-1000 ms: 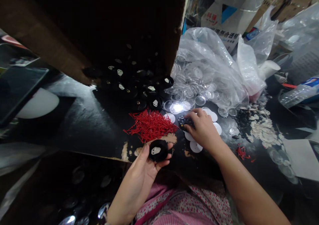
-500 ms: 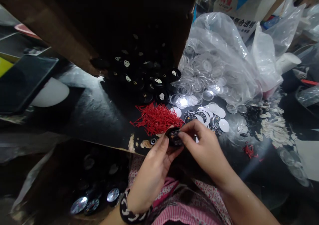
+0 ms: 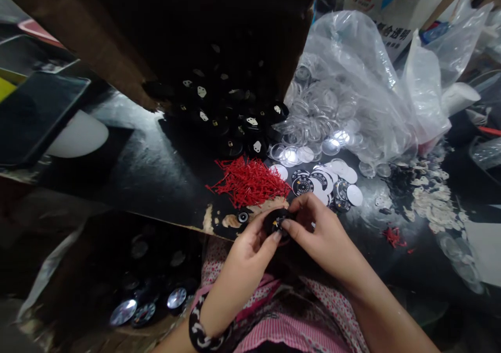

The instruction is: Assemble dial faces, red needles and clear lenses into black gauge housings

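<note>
My left hand (image 3: 245, 254) and my right hand (image 3: 323, 235) meet at the table's near edge, both pinched on a small round black casing (image 3: 277, 221). The fingers of both hands press on it from either side. Just beyond lies a heap of thin red pins (image 3: 250, 181). To its right are flat round dial faces (image 3: 319, 181), white and black. Farther back, black casings (image 3: 235, 118) spill out of a tipped cardboard box (image 3: 117, 35).
A clear plastic bag of transparent round lenses (image 3: 336, 102) lies at the back right. White scraps (image 3: 426, 196) litter the right side of the dark table (image 3: 148, 175). A box with finished round pieces (image 3: 144, 301) sits below left. A dark tray (image 3: 35, 118) is at far left.
My right hand came back from the dial faces and joined my left hand on the black casing. Both hands have drawn slightly nearer to me.
</note>
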Available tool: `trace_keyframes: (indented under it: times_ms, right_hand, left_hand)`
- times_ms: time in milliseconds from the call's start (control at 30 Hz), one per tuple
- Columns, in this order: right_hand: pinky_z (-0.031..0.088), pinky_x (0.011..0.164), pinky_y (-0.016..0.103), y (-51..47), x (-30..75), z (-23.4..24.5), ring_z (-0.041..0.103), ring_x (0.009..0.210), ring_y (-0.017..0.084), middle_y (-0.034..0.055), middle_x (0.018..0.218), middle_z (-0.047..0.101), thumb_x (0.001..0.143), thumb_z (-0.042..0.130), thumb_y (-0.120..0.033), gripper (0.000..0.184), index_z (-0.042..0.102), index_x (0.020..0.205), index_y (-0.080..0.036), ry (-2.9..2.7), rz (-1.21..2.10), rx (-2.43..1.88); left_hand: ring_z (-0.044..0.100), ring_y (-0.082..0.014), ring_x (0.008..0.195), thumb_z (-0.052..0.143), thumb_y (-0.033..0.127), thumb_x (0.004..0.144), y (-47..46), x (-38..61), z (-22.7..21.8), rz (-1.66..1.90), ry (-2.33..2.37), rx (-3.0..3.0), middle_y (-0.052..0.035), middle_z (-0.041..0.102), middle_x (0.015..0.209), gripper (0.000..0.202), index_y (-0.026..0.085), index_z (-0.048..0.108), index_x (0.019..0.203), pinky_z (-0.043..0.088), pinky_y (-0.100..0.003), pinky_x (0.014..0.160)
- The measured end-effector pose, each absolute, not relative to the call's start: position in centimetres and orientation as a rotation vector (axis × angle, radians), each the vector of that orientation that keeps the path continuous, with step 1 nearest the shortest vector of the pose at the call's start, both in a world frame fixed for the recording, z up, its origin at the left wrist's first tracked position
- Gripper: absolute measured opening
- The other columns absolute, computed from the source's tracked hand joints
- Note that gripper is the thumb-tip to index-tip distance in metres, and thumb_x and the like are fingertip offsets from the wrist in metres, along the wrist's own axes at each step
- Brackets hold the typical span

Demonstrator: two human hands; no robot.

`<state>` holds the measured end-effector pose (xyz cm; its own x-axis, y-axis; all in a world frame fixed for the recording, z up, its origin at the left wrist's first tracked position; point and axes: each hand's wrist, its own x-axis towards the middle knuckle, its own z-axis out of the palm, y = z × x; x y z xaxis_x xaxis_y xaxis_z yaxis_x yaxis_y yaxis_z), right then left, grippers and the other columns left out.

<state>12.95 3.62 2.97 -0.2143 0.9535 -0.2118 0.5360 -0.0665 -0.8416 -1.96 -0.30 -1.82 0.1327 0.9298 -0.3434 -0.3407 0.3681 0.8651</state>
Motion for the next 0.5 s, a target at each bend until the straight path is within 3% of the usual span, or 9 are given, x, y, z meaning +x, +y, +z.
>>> trace_keyframes:
  times_ms: [200,400,500]
  right_hand:
    - [0.045,0.075,0.027,2.8,13.0,3.0,0.061,0.085,0.015,0.0004,0.094,0.066,0.089,0.052,-0.014,0.016,0.055,0.102,-0.021,-2.034,1.183,-1.430]
    - [0.037,0.075,0.037,6.4,10.7,1.7,0.060,0.085,0.025,0.0070,0.089,0.066,0.093,0.051,-0.024,0.013,0.062,0.093,-0.017,-2.465,0.371,-1.725]
    - [0.033,0.073,0.038,7.3,9.9,1.2,0.061,0.082,0.026,0.0087,0.087,0.067,0.093,0.050,-0.026,0.016,0.061,0.092,-0.015,-2.590,0.175,-1.749]
  left_hand:
    - [0.061,-0.0243,0.118,0.066,0.026,0.083,-1.6,-4.1,-2.5,0.995,1.222,0.773,-0.0035,0.069,0.121,0.032,0.028,0.066,0.115,0.048,-0.036,0.102]
    - [0.063,-0.0286,0.114,0.069,0.029,0.082,-0.6,-4.7,-1.8,1.298,1.138,0.352,-0.0095,0.070,0.115,0.033,0.021,0.064,0.114,0.051,-0.045,0.100]
    - [0.060,-0.0288,0.119,0.064,0.028,0.086,-0.1,-4.4,-1.0,1.354,1.065,0.264,-0.0095,0.068,0.119,0.028,0.021,0.063,0.113,0.048,-0.046,0.103]
